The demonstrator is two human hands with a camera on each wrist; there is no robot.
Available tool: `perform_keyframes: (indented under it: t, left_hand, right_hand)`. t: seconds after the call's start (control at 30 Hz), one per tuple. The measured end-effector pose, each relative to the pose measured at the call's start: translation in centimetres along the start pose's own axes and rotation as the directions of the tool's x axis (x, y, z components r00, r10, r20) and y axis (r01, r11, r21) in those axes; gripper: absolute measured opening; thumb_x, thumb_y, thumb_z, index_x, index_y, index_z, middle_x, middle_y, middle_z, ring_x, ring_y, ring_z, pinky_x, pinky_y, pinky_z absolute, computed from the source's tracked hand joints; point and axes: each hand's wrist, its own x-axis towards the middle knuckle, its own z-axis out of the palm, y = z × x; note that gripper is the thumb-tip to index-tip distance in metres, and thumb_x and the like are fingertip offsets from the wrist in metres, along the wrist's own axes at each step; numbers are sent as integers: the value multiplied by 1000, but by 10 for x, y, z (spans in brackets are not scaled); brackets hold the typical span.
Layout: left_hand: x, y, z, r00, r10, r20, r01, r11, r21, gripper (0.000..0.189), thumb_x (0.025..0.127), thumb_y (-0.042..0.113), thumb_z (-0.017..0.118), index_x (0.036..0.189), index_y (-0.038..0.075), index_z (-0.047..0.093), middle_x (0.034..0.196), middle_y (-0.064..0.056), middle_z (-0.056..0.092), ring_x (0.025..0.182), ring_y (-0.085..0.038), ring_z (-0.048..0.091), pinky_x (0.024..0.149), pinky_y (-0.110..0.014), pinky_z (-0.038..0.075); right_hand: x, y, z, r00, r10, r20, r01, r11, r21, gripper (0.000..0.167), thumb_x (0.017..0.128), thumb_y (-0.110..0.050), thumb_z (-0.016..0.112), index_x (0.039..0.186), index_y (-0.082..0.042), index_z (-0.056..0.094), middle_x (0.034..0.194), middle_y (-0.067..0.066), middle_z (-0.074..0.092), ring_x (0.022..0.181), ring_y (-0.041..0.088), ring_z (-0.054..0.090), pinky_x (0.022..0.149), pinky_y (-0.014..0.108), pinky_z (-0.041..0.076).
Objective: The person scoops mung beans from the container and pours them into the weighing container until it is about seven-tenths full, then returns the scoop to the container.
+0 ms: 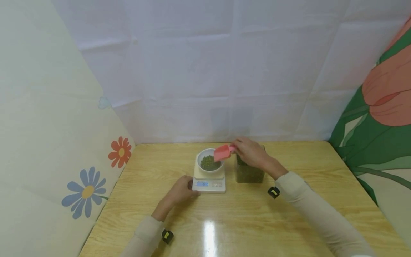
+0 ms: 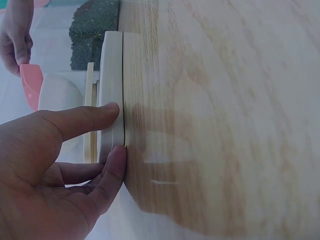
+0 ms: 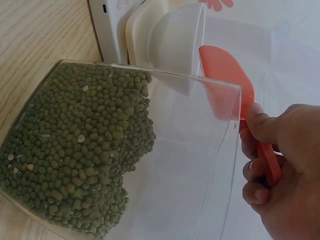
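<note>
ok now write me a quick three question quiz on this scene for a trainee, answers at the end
1. Which hand holds the pink scoop?
2. True or false: green beans fill the clear container right up to its rim.
3. Fill the gap: the white bowl stands on the ____, which the left hand touches.

Key:
1. The right hand.
2. False; the upper part of the clear container has no beans in it.
3. Kitchen scale.
</note>
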Motion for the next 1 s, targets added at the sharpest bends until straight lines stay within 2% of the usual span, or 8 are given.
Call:
perform_keyframes:
  t: [0.27, 0.8, 1.0]
  left_hand:
    - [-1, 0, 0, 1000, -2, -3, 2, 1000, -3, 35, 83, 10, 88, 113, -1, 73, 97, -8, 70, 84, -16, 62, 74, -27, 58]
    - [-1, 0, -1, 1000, 4, -6, -4, 1000, -11, 35, 83, 7, 88, 113, -4, 72, 96, -10, 70, 83, -18, 63, 72, -29, 58]
    - [0, -1, 0, 1000, -9, -1, 9, 1000, 0, 35, 84, 8, 87, 115, -2, 73, 98, -9, 70, 85, -17, 63, 75, -29, 59]
  right_hand:
    - [-1, -2, -1, 999, 28, 19, -28, 999, 22, 27, 103, -20, 70, 121, 0, 72, 118, 16, 73, 112, 34, 69, 99, 50, 60]
    - [-8, 1, -5, 999, 51, 19, -51, 998, 19, 28, 103, -19, 70, 123, 0, 71, 118, 16, 73, 111, 34, 69, 99, 51, 60]
    - [-11, 5, -8, 999, 51, 9, -51, 999, 13, 26, 104, -18, 68, 122, 1, 72, 119, 17, 73, 112, 36, 69, 99, 52, 60]
